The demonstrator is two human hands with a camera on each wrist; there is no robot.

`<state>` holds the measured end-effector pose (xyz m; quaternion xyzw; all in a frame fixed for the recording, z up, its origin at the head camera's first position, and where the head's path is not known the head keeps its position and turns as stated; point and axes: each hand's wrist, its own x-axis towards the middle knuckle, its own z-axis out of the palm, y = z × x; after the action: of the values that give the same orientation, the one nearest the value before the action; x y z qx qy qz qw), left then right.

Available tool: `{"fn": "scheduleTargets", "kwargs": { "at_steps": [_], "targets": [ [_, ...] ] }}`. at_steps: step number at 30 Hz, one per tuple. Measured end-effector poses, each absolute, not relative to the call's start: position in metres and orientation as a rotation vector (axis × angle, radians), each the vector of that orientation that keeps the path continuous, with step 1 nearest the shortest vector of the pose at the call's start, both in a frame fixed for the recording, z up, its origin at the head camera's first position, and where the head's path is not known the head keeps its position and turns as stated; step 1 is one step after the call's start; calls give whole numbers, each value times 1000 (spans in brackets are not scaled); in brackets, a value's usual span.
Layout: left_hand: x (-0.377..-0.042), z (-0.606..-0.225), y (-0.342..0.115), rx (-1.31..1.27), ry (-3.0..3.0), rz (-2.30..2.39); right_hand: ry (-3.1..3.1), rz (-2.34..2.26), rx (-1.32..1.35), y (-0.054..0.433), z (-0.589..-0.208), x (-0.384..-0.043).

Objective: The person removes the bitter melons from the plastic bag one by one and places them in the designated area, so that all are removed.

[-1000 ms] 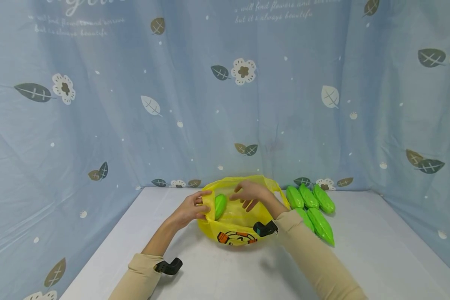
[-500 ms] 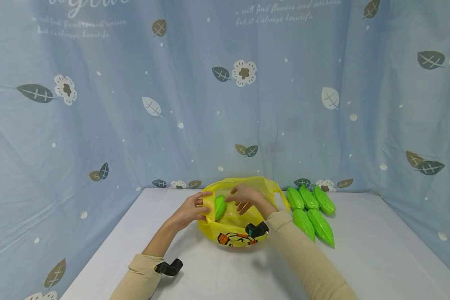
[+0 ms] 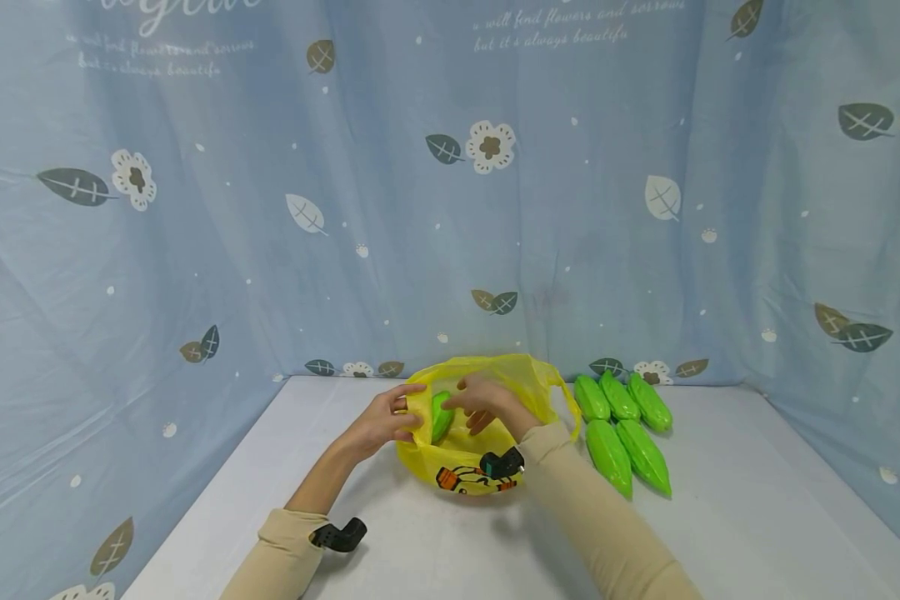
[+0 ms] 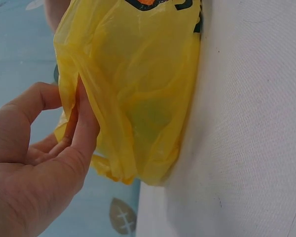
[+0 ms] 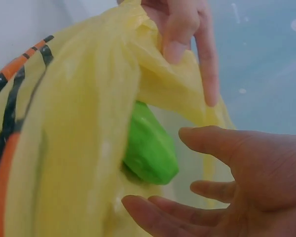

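Note:
A yellow plastic bag (image 3: 418, 460) with an orange and black print stands on the white table, its mouth spread. My left hand (image 3: 375, 423) pinches the left edge of that mouth; the left wrist view shows the film (image 4: 108, 98) between thumb and fingers. Inside, close to the left side, lies a glossy green toy vegetable (image 3: 441, 418), long and ridged. My right hand (image 3: 492, 398) reaches into the opening from the right. Seen from the right wrist, its fingers and thumb are spread around the near end of the green vegetable (image 5: 150, 148), with a gap between.
Several more green toy vegetables (image 3: 607, 457) lie in two rows to the right of the bag. A patterned blue curtain (image 3: 390, 208) rises behind the table (image 3: 427, 550) and along both sides. Each forearm wears a black camera mount (image 3: 339, 535).
My right hand has moved left and slightly down inside the bag, closer to the green vegetable. The left hand keeps its hold on the bag's edge.

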<state>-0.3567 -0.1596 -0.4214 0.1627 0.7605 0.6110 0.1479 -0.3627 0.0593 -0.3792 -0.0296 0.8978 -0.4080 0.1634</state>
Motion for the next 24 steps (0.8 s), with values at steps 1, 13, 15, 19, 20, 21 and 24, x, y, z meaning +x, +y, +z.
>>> {"fn": "scheduleTargets", "kwargs": {
  "at_steps": [1, 13, 15, 19, 20, 21, 24],
  "targets": [
    [-357, -421, -159, 475, 2188, 1757, 2561, -1161, -77, 58, -380, -363],
    [-357, -422, -160, 522, 2162, 1744, 2525, -1199, -60, 49, -389, -364],
    [-356, -422, -160, 528, 2163, 1746, 2521, -1201, -63, 47, -391, -365],
    [-356, -421, -160, 512, 2168, 1750, 2519, -1201, -93, 44, -393, -366],
    [-356, -422, -160, 508, 2171, 1750, 2519, -1199, -104, 43, -393, -366],
    [-356, -422, -160, 502, 2173, 1751, 2520, -1196, -115, 42, -394, -366],
    [-357, -422, -160, 495, 2177, 1756, 2512, -1203, -142, 40, -395, -367]
  ]
}}
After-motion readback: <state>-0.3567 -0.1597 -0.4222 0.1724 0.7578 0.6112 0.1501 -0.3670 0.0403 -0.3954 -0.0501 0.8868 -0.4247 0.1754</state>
